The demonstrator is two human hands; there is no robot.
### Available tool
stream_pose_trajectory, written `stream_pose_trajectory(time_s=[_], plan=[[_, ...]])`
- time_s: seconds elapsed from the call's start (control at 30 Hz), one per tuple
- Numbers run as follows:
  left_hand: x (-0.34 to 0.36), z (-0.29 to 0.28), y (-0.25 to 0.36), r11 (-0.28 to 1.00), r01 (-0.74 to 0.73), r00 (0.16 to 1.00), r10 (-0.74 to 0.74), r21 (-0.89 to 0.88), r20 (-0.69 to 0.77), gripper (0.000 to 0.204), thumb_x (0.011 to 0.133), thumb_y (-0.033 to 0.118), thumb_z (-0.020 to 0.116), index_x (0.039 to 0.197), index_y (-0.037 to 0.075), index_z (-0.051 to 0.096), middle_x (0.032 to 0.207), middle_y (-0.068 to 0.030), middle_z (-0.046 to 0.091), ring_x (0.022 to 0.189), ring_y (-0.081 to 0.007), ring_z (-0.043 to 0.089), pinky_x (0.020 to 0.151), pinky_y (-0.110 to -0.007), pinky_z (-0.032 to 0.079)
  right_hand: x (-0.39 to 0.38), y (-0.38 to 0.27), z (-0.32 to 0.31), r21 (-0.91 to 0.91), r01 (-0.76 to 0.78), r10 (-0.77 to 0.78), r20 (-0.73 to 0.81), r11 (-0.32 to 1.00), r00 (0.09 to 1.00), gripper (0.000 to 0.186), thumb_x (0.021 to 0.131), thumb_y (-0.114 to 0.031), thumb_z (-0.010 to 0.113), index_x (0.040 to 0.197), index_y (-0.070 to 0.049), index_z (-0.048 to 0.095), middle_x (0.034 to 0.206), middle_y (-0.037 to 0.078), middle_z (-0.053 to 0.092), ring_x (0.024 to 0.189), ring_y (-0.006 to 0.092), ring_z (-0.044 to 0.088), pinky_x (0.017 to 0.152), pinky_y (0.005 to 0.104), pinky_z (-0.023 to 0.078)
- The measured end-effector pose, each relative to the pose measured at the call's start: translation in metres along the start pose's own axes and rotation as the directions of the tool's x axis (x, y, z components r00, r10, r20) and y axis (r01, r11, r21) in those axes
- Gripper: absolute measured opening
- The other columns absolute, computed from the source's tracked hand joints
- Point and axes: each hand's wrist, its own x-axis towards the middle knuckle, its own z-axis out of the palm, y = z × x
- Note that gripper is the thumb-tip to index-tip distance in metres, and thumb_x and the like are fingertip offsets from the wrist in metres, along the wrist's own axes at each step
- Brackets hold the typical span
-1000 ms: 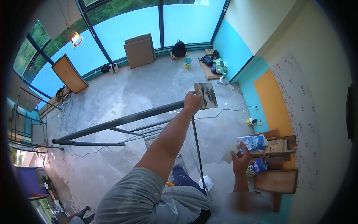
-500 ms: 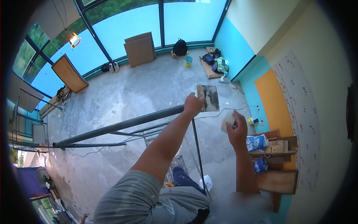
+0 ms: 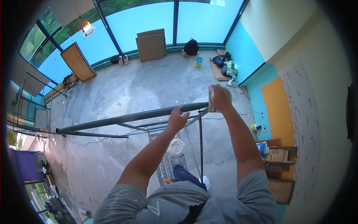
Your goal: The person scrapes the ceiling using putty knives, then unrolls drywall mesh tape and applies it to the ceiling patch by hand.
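My left hand (image 3: 178,120) is empty, fingers apart, just in front of the long dark metal rail (image 3: 97,122) of a scaffold frame. My right hand (image 3: 220,98) grips a pale, flat square piece (image 3: 211,104), seen nearly edge-on, at the rail's right end; whether it is one piece or two pressed together I cannot tell. Below my arms, my dark-clad leg (image 3: 179,173) is over a perforated metal platform (image 3: 161,166), which has a white, plaster-smeared round object (image 3: 176,146) on it.
The concrete floor (image 3: 108,89) lies below, crossed by cables. Cardboard sheets (image 3: 151,45), a backpack (image 3: 191,47), shoes (image 3: 123,59), a bucket (image 3: 198,62) and bags (image 3: 227,68) line the windows. Wooden boards (image 3: 278,166) lean by the right wall (image 3: 276,108). A lamp (image 3: 87,28) glows upper left.
My left hand has let go of the stained trowel plate and moved down and left. My right hand has risen to where the plate was, gripping a flat piece. The view has shifted slightly.
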Motion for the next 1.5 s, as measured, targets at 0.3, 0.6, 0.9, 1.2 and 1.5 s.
stream_pose_trajectory(time_s=[0.3, 0.6, 0.9, 1.2, 1.5], plan=[[-0.084, -0.076, -0.088, 0.99, 0.133, 0.968, -0.14, -0.05, -0.209, 0.056, 0.084, 0.031, 0.073, 0.127, -0.001, 0.056, 0.099, -0.0172, 0.069, 0.089, -0.026, 0.067, 0.082, -0.036, 0.051, 0.0, -0.003, -0.002, -0.071, 0.022, -0.021, 0.021, 0.997, 1.0, 0.059, 0.086, -0.025, 0.066, 0.136, -0.002, 0.046, 0.132, 0.018, 0.053, 0.113, 0.0337, 0.06, 0.092, 0.0422, 0.051], [-0.151, -0.082, -0.113, 0.98, 0.148, 0.978, -0.125, 0.13, -0.167, 0.056, 0.082, 0.029, 0.075, 0.126, 0.0, 0.057, 0.103, -0.018, 0.065, 0.094, -0.0309, 0.064, 0.082, -0.039, 0.051, 0.04, 0.037, -0.008, 0.139, -0.072, 0.102, -0.229, 0.988, 0.968, 0.055, 0.088, -0.035, 0.065, 0.125, 0.006, 0.057, 0.124, 0.025, 0.059, 0.115, 0.0364, 0.058, 0.097, 0.0421, 0.047], [-0.041, -0.003, 0.083, 0.707, -0.63, 0.773, 0.611, 0.322, 0.173, 0.048, 0.083, 0.022, 0.07, 0.128, 0.011, 0.058, 0.131, -0.0189, 0.05, 0.117, -0.0376, 0.052, 0.097, -0.049, 0.044, 0.042, 0.076, -0.011, 0.633, -0.264, 0.453, -0.155, 0.728, 0.878, 0.048, 0.091, -0.031, 0.061, 0.12, 0.007, 0.062, 0.109, 0.021, 0.069, 0.098, 0.0289, 0.067, 0.086, 0.036, 0.051], [0.035, 0.072, 0.12, 0.582, -0.598, 0.793, 0.526, 0.55, 0.306, 0.044, 0.086, 0.019, 0.062, 0.13, 0.017, 0.057, 0.145, -0.0214, 0.035, 0.128, -0.0469, 0.042, 0.101, -0.063, 0.036, 0.01, 0.098, -0.027, 0.898, -0.316, 0.704, 0.009, 0.307, 0.71, 0.044, 0.092, -0.032, 0.062, 0.126, -0.005, 0.06, 0.111, 0.004, 0.066, 0.09, 0.0158, 0.062, 0.066, 0.0294, 0.051], [0.011, 0.022, 0.105, 0.679, -0.656, 0.751, 0.632, 0.329, 0.192, 0.047, 0.084, 0.021, 0.068, 0.128, 0.012, 0.056, 0.14, -0.0217, 0.042, 0.125, -0.0429, 0.046, 0.101, -0.054, 0.04, -0.022, 0.12, -0.078, 0.736, -0.066, 0.671, -0.571, 0.673, 0.473, 0.029, 0.096, -0.023, 0.06, 0.107, 0.002, 0.07, 0.107, 0.015, 0.071, 0.1, 0.0271, 0.067, 0.09, 0.0359, 0.051]])
